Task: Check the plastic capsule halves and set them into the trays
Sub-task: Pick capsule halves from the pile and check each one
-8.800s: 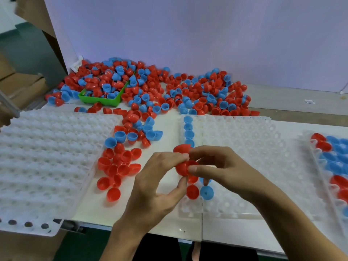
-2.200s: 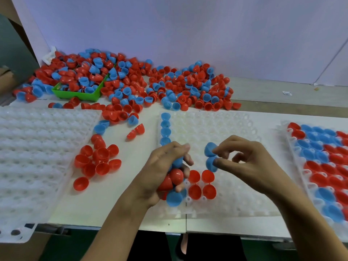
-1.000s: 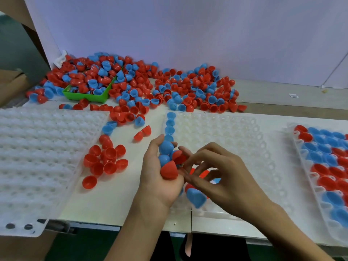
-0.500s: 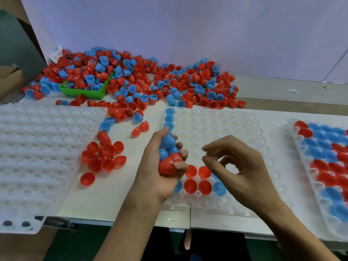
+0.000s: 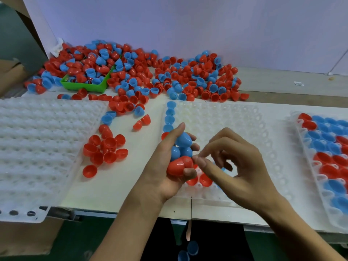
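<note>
Gripping a clutch of capsule halves (image 5: 181, 153), blue above and red below, the left hand (image 5: 165, 166) curls its fingers round them over the near edge of the middle tray (image 5: 235, 129). The right hand (image 5: 233, 166) holds nothing, its fingers half bent, with fingertips (image 5: 197, 159) at the red half; whether they touch is unclear. It hides most of the tray's near cups, where a few red halves (image 5: 199, 180) sit. Farther off, a blue column (image 5: 169, 117) fills the tray's left edge. Beyond, a loose pile (image 5: 169, 78) covers the worktop (image 5: 282, 85).
</note>
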